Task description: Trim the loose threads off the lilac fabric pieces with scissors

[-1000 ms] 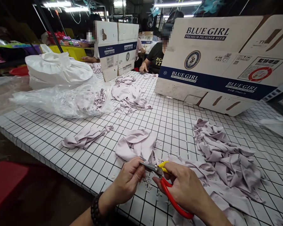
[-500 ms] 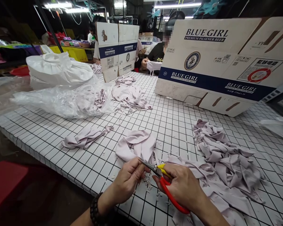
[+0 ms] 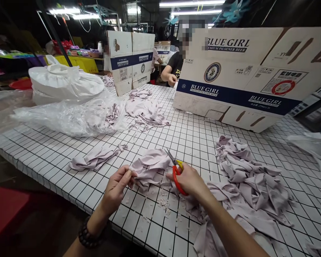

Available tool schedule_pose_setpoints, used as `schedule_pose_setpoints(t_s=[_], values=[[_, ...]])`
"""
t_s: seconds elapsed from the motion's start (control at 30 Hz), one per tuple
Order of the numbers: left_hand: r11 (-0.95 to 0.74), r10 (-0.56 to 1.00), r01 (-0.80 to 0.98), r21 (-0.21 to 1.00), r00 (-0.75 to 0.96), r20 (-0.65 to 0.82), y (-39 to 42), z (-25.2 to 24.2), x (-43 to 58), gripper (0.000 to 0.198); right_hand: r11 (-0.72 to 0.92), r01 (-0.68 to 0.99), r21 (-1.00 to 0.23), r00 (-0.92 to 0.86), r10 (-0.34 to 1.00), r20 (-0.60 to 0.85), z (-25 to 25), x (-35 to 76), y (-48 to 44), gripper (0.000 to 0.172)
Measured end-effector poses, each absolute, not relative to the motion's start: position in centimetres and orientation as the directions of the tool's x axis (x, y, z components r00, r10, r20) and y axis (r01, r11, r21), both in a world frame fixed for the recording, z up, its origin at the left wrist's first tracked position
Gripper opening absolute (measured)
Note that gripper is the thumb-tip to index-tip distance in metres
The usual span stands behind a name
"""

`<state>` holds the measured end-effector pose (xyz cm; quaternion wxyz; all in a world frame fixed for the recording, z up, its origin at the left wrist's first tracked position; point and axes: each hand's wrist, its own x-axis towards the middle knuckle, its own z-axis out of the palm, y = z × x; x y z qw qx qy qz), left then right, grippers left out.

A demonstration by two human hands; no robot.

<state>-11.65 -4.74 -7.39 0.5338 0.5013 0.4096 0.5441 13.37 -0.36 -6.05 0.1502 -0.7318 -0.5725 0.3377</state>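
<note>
My left hand (image 3: 120, 184) pinches the near left edge of a pale lilac cloth piece (image 3: 152, 162) lying on the checked tabletop. My right hand (image 3: 188, 180) grips scissors (image 3: 177, 171) with one red and one yellow handle. Their blades are slightly apart and point up and left, over the right side of that cloth. Small cloth scraps (image 3: 164, 203) are scattered on the table between my hands. A twisted lilac piece (image 3: 95, 158) lies by itself to the left. Beside my right forearm is a long heap of lilac cloth (image 3: 259, 182).
A clear plastic bag (image 3: 77, 116) and more lilac cloth (image 3: 144, 109) lie toward the far left, near a white sack (image 3: 65, 80). Two cardboard pieces (image 3: 230, 80) (image 3: 131, 59) stand upright across the table. Behind them, a co-worker's hand (image 3: 172, 79) shows.
My left hand has moved left, still pinching the cloth. The scissors have moved up and away from my left fingers, and their blades have opened slightly. The cloth has shifted and bunched.
</note>
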Motion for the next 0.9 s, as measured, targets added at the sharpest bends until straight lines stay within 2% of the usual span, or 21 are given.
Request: schedule_pose_setpoints(t_s=[0.07, 0.13, 0.2, 0.27, 0.33, 0.4, 0.47, 0.53, 0.63, 0.8, 0.9], values=[[-0.147, 0.988, -0.093, 0.985, 0.024, 0.150, -4.3, -7.1, -12.7, 0.028, -0.282, 0.748, -0.601, 0.111, 0.946, -0.306, -6.6, 12.1, 0.2, 0.017], [-0.169, 0.985, 0.081, 0.982, -0.009, 0.170, -3.7, -6.9, -13.7, 0.031, -0.261, 0.747, -0.612, 0.087, 0.950, -0.299, -6.9, 11.5, 0.5, 0.012], [-0.089, 0.984, 0.368, 0.926, -0.113, 0.139, -3.4, -6.6, -14.3, 0.028, -0.245, 0.739, -0.628, 0.061, 0.952, -0.299, -7.0, 11.6, 0.4, 0.011], [0.068, 0.940, 0.610, 0.789, -0.305, 0.155, -3.7, -6.2, -14.1, 0.026, -0.237, 0.736, -0.635, 0.050, 0.953, -0.298, -7.1, 12.0, 0.1, 0.016], [0.147, 0.874, 0.677, 0.721, -0.430, 0.225, -4.6, -5.9, -12.9, 0.037, -0.230, 0.737, -0.636, 0.045, 0.955, -0.293, -7.3, 12.3, -0.4, 0.024], [0.076, 0.896, 0.601, 0.796, -0.391, 0.210, -5.7, -6.0, -10.8, 0.039, -0.222, 0.732, -0.644, 0.033, 0.956, -0.292, -7.5, 12.4, -1.0, 0.023], [0.032, 0.982, 0.412, 0.911, -0.185, 0.049, -6.4, -6.6, -8.5, 0.034, -0.219, 0.714, -0.665, 0.022, 0.957, -0.291, -7.5, 12.3, -1.4, 0.018], [0.152, 0.985, 0.209, 0.966, 0.050, -0.166, -6.2, -7.7, -6.3, 0.038, -0.218, 0.684, -0.696, 0.018, 0.959, -0.283, -7.1, 12.4, -1.9, 0.014], [0.381, 0.913, -0.030, 0.924, 0.171, -0.370, -4.9, -9.3, -3.9, 0.048, -0.204, 0.634, -0.746, 0.011, 0.967, -0.255, -6.2, 12.5, -3.1, 0.014], [0.444, 0.888, -0.231, 0.865, 0.245, -0.390, -3.6, -10.0, -1.8, 0.050, -0.058, 0.601, -0.797, -0.025, 0.996, -0.091, -5.6, 12.5, -6.4, 0.009], [0.431, 0.896, -0.267, 0.862, 0.244, -0.372, -4.1, -9.8, -1.8, 0.047, -0.024, 0.599, -0.800, -0.049, 0.997, -0.066, -5.7, 12.8, -7.6, 0.016]])
